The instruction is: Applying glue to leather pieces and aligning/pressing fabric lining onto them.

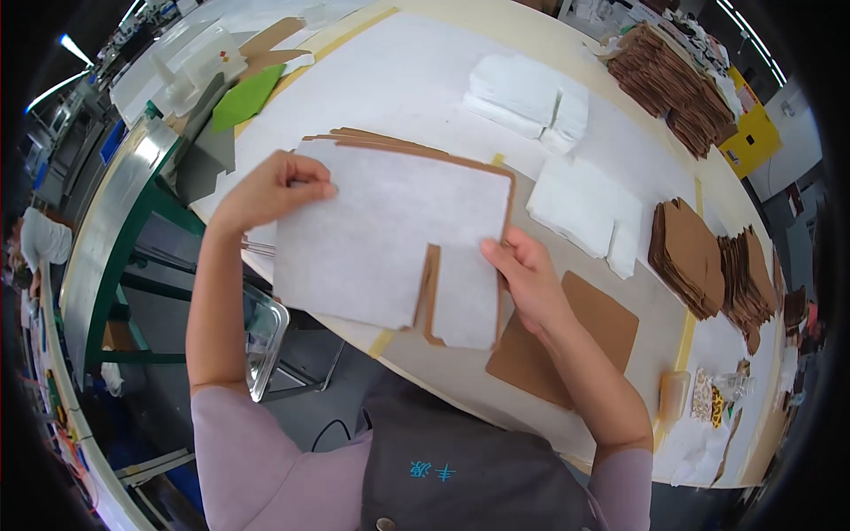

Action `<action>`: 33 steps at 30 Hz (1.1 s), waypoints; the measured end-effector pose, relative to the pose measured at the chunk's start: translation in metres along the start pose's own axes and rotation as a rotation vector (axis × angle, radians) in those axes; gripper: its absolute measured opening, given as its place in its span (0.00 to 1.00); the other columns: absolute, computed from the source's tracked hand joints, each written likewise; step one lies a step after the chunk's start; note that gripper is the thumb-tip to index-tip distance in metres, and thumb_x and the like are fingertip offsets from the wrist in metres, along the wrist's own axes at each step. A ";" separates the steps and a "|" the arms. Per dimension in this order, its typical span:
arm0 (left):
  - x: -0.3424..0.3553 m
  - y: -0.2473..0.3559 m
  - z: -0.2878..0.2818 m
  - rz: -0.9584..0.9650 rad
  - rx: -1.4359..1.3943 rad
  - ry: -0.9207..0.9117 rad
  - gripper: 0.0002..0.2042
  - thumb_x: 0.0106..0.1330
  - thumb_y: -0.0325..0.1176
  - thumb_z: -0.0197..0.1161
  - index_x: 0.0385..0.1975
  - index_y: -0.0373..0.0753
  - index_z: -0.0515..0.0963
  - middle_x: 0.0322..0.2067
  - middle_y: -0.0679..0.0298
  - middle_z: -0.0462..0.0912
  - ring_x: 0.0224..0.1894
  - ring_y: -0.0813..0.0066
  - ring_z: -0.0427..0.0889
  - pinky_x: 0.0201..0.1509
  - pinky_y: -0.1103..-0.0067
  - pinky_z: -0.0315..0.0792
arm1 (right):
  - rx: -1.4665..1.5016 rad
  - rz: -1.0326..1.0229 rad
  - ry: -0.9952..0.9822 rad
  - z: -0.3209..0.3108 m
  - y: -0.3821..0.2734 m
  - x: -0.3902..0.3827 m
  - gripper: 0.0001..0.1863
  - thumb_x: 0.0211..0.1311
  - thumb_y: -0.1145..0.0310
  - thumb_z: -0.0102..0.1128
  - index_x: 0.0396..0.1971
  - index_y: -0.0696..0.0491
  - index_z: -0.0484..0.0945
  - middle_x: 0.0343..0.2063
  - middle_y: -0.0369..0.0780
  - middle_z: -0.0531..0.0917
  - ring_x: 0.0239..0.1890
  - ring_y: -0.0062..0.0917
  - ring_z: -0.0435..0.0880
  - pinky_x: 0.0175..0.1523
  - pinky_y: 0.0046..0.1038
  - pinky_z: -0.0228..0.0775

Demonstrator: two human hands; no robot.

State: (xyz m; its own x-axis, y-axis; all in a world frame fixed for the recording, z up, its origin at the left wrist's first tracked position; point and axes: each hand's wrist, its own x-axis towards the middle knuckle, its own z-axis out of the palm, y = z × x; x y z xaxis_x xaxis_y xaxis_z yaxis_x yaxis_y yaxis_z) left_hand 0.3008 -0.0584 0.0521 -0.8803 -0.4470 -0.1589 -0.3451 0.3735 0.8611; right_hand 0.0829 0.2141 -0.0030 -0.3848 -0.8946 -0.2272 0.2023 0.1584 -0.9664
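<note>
In front of me is a flat brown leather-like panel with a white lining sheet [381, 221] on its face. A narrow slot is cut into its near edge, and brown shows along its rim. My right hand [527, 270] grips its right edge, thumb on the white face and fingers behind. At the upper left, my left hand [301, 181] is closed, its thumb and fingertips together against the white face. Whether they pinch anything there is hidden. Edges of several more brown pieces [354, 134] show beyond the panel. Under my right forearm lies a plain brown piece [571, 332].
White cut sheets lie in one stack [522, 97] and a lower pile [584, 208]. Stacks of brown pieces [686, 252] stand at the right, with a larger pile [668, 84] farther back. A green piece [248, 96] and a clear bin [208, 66] sit far left.
</note>
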 end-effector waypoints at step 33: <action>-0.014 0.038 0.073 0.741 -0.272 0.741 0.18 0.78 0.37 0.48 0.22 0.38 0.64 0.21 0.69 0.63 0.28 0.79 0.63 0.33 0.82 0.59 | -1.066 0.196 0.920 -0.300 0.087 -0.345 0.20 0.70 0.58 0.57 0.45 0.62 0.73 0.33 0.38 0.79 0.38 0.21 0.75 0.44 0.27 0.69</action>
State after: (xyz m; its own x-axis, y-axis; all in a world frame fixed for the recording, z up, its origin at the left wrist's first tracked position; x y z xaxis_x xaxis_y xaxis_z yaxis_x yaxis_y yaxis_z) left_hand 0.2763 0.0217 0.0517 -0.3926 -0.5986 0.6982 0.3565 0.6008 0.7155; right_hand -0.0371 0.6614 -0.0447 -0.9528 -0.3012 0.0375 -0.2861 0.8497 -0.4429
